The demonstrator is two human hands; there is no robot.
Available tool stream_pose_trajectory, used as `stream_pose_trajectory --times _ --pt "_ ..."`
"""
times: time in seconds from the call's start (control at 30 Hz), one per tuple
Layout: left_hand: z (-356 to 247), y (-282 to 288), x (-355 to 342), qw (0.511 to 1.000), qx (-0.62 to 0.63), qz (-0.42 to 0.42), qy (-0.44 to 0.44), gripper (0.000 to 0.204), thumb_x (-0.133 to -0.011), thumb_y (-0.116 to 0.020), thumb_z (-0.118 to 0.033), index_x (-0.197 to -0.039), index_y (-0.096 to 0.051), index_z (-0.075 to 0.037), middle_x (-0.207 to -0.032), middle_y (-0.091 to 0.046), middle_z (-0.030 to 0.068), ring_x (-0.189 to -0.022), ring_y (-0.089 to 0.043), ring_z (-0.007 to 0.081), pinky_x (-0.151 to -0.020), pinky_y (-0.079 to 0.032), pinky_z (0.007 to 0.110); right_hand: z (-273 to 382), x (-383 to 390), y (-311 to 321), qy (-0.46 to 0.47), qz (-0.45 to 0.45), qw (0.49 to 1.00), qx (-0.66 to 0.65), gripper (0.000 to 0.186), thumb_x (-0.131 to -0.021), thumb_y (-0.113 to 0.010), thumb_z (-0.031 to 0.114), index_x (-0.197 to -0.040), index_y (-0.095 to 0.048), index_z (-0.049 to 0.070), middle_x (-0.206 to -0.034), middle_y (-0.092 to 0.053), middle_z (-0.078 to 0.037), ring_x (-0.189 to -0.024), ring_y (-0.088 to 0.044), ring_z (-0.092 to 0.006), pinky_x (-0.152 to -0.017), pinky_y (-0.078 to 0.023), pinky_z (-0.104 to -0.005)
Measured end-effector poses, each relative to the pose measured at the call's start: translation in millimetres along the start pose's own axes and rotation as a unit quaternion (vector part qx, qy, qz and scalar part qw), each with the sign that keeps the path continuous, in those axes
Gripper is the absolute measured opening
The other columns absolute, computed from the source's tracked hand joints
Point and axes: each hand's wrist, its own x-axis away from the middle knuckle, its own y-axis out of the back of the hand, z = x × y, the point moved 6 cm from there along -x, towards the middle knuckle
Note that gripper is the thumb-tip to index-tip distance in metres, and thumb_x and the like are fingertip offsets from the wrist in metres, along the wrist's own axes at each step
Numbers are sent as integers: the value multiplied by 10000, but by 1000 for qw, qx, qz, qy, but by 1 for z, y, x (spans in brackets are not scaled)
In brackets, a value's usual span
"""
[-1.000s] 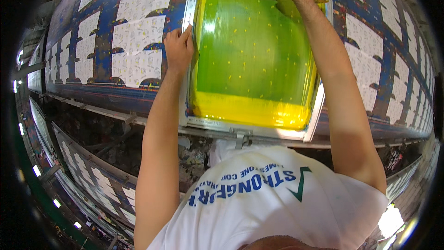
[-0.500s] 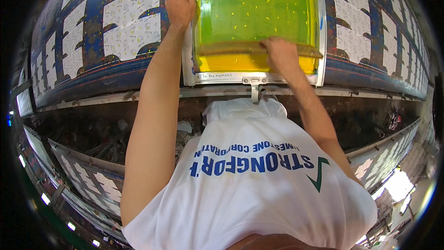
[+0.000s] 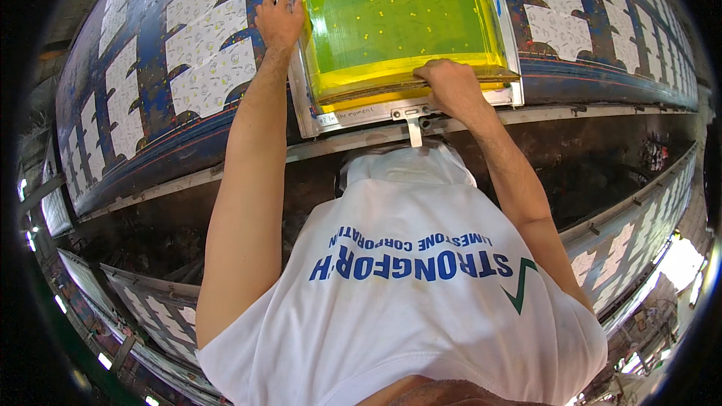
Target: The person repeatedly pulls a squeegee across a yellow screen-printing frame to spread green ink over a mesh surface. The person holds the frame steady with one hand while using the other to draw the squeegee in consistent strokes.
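A silk-screen frame (image 3: 304, 110) with silver metal rails and green mesh (image 3: 398, 11) lies in front of me, bordered by yellow at its near end. My left hand (image 3: 279, 24) grips the frame's left rail, thumb on the inner side and fingers toward the outer side. Closed over the top of a long brown squeegee (image 3: 361, 92), my right hand (image 3: 453, 86) holds it right of its middle. The squeegee spans the frame's width close to the near rail, on the yellow strip. Its lower edge, against the mesh, is hard to make out.
White printed fabric pieces (image 3: 214, 79) lie on the dark blue printing table (image 3: 158, 124) to the left, with more pieces (image 3: 556, 30) to the right. A metal bracket (image 3: 414, 129) juts from the near rail over the table's edge rail (image 3: 316, 149). Another table with pieces stands behind me.
My right hand has drawn the squeegee toward me to the near end of the frame, and a yellow band now shows beyond it. My left hand stays on the rail. The view has tilted slightly.
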Motion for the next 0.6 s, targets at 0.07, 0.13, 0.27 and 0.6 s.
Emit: stream_pose_trajectory --times 0.07,0.13,0.27,0.6 --pt "1 -2 -2 1000 0 3 4 482 -917 -703 -454 -1337 -740 -221 -1206 -681 203 -1141 -598 399 -967 -492 547 5 11 -6 5 -9 1000 6 473 -740 -708 14 -1203 -744 104 -1086 -732 -115 -1036 -703 -338 -826 -592 -482" --pt "3 -1 -4 1000 15 -11 2 483 -906 -713 -452 -1328 -747 -219 -1198 -684 200 -1133 -604 394 -958 -498 543 7 21 -9 13 -45 999 -19 490 -744 -713 17 -1231 -725 79 -1146 -711 -121 -1079 -689 -343 -868 -585 -470" --pt "3 2 -4 1000 9 -14 -8 454 -905 -732 -398 -1319 -754 -213 -1167 -690 194 -1091 -622 385 -944 -515 517 5 44 -8 77 -114 987 -83 551 -741 -697 -29 -1289 -669 27 -1245 -667 -148 -1177 -641 -344 -1001 -533 -451" --pt "-4 9 -7 1000 4 9 0 404 -932 -726 -325 -1291 -767 -145 -1124 -681 193 -1086 -603 361 -982 -495 458 -123 83 15 -21 -117 943 -310 542 -898 -754 113 -1412 -610 17 -1425 -617 -215 -1291 -607 -379 -1113 -477 -446"
